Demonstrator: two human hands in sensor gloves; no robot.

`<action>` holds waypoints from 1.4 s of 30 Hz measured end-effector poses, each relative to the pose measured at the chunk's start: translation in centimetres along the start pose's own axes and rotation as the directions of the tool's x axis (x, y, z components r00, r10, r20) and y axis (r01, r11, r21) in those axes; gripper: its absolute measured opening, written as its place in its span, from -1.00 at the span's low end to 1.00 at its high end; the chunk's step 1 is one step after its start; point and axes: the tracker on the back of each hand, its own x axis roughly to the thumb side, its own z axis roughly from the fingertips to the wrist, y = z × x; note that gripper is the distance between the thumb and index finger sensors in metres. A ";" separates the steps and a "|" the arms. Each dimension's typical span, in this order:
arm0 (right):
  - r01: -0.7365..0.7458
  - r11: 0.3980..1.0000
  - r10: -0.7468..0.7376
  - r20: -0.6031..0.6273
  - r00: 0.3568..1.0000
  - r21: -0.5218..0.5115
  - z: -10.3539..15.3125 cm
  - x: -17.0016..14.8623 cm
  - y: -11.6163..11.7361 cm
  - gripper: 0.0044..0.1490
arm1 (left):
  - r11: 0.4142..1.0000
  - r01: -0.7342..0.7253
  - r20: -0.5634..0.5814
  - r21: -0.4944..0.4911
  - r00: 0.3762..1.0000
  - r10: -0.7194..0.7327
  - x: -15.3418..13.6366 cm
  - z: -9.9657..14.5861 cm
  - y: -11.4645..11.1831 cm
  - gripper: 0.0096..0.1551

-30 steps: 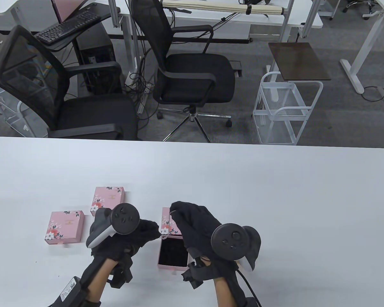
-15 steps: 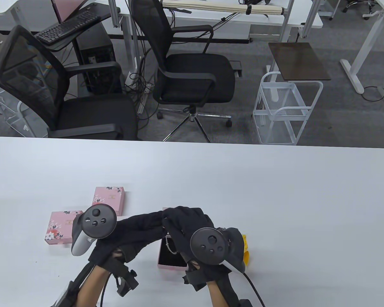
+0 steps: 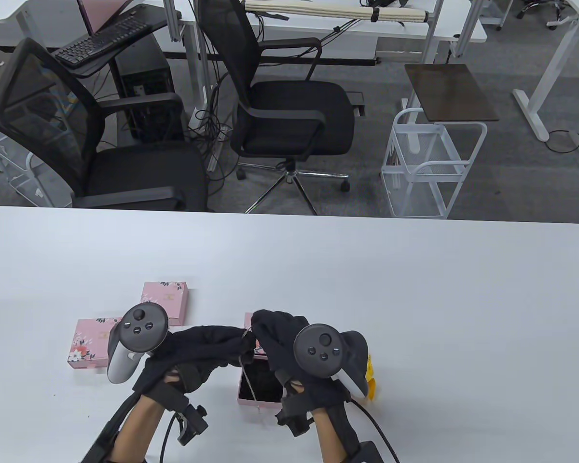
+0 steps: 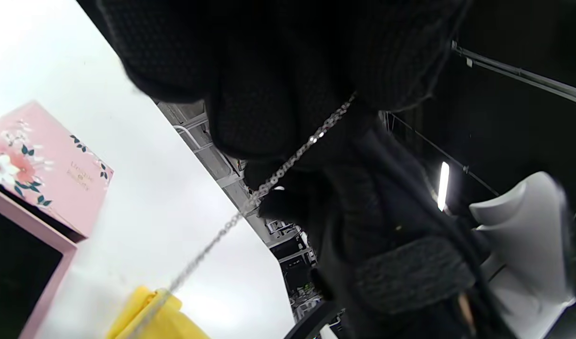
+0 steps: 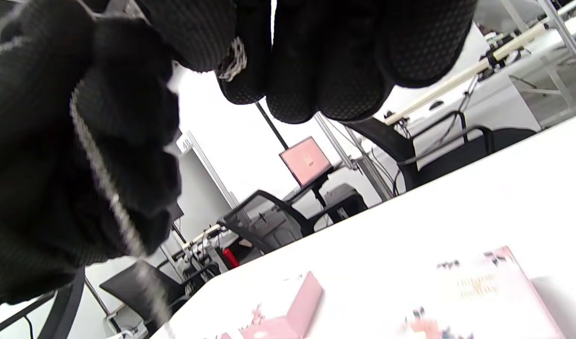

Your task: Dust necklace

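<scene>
I have both hands raised over the white table (image 3: 366, 270), fingertips nearly meeting above the open box (image 3: 260, 383). My left hand (image 3: 207, 345) has its fingers curled, pinching the necklace (image 3: 247, 364) at the tips; the left wrist view shows the chain (image 4: 288, 165) running out from between the gloved fingers (image 4: 269, 94). My right hand (image 3: 280, 337) is also curled, and the right wrist view shows a short bunch of chain (image 5: 233, 59) caught between its fingertips (image 5: 292, 70). From the pinch point, one thin strand hangs down across the black lining of the open box to near its front edge. The box lid (image 3: 249, 320) lies just behind the box, mostly hidden by the right hand. A yellow cloth (image 3: 370, 381) lies on the table beside the right hand. Two closed pink boxes (image 3: 166, 301) sit to the left, behind the left hand.
</scene>
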 end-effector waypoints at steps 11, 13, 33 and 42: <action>0.033 0.990 -0.022 0.085 0.996 -0.137 1.3 2.6 -0.8 -0.53 | 0.958 -0.099 0.032 0.270 0.995 0.094 -0.2 1.1 1.0 -0.62; 0.048 0.992 -0.038 0.092 0.995 -0.114 1.2 3.0 -0.2 -0.49 | 0.951 -0.105 0.049 0.291 0.994 0.095 -0.1 1.2 1.0 -0.62; 0.035 0.995 -0.027 0.085 0.996 -0.090 0.6 3.4 2.7 -0.57 | 0.914 -0.081 0.028 0.397 0.997 0.076 -0.8 1.5 2.3 -0.57; 0.021 1.000 -0.020 0.089 0.996 -0.009 0.3 3.5 3.6 -0.57 | 0.884 -0.014 0.076 0.468 0.997 -0.024 -0.1 1.9 2.6 -0.58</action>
